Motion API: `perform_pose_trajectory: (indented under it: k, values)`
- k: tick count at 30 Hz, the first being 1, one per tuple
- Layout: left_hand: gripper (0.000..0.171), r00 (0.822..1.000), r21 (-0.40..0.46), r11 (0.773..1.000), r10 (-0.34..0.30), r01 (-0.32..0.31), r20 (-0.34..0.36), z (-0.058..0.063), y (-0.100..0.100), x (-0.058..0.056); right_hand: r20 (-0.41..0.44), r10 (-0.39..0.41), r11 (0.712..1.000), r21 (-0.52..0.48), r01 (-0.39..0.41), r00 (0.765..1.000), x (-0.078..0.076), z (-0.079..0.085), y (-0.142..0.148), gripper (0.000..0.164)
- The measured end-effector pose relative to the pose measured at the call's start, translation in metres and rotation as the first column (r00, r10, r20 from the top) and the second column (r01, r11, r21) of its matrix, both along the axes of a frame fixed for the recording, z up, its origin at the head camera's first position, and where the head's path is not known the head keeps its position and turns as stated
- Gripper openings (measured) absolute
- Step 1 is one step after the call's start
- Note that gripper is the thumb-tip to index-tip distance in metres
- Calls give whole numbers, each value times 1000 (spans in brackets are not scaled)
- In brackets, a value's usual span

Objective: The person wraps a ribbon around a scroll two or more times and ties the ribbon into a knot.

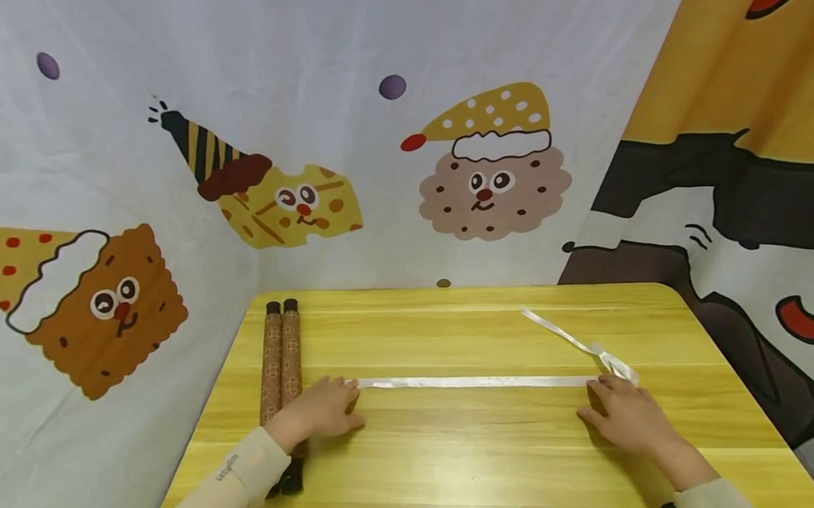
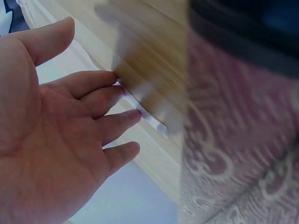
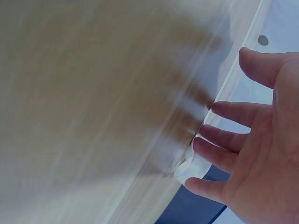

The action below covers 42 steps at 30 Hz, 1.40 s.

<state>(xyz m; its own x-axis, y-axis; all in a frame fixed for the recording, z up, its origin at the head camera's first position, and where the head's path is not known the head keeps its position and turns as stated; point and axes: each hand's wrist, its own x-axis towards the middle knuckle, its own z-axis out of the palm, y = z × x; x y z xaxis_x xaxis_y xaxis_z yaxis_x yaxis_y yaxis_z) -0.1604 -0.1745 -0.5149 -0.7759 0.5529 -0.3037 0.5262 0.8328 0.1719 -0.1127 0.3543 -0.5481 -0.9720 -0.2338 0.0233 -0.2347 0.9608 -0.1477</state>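
Observation:
A white ribbon point(image 1: 469, 381) lies stretched straight from left to right across the table. Its left end is under the fingertips of my left hand point(image 1: 323, 409), which presses it down with fingers extended; in the left wrist view a short tip of the ribbon point(image 2: 154, 123) sticks out past them. Farther right, my right hand point(image 1: 626, 415) rests its fingertips on the ribbon, thumb apart. Beyond those fingers the ribbon bunches into a loop point(image 3: 187, 171), and a loose tail trails back and to the left in the head view.
Two brown patterned scrolls point(image 1: 291, 352) with black ends lie side by side at the table's left, partly behind my left forearm. The wood-grain table point(image 1: 459, 466) meets a white cloth point(image 1: 341, 43) printed with cartoon biscuits at its back edge.

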Motion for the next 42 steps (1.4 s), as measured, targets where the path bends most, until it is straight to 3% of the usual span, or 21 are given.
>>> perform_pose_trajectory:
  k: [20,33,42]
  values:
    - [61,995,-12,996,88,-87,42,9,-26,-6,29,-46,999,-1,46,999,2,1,26,60]
    - [58,990,2,992,126,-126,66,8,-32,-4,-158,52,993,-95,-68,986,0,1,26,47]
    - [58,994,11,994,111,-112,19,6,-37,-6,-82,58,996,-67,-63,995,2,-4,22,43]
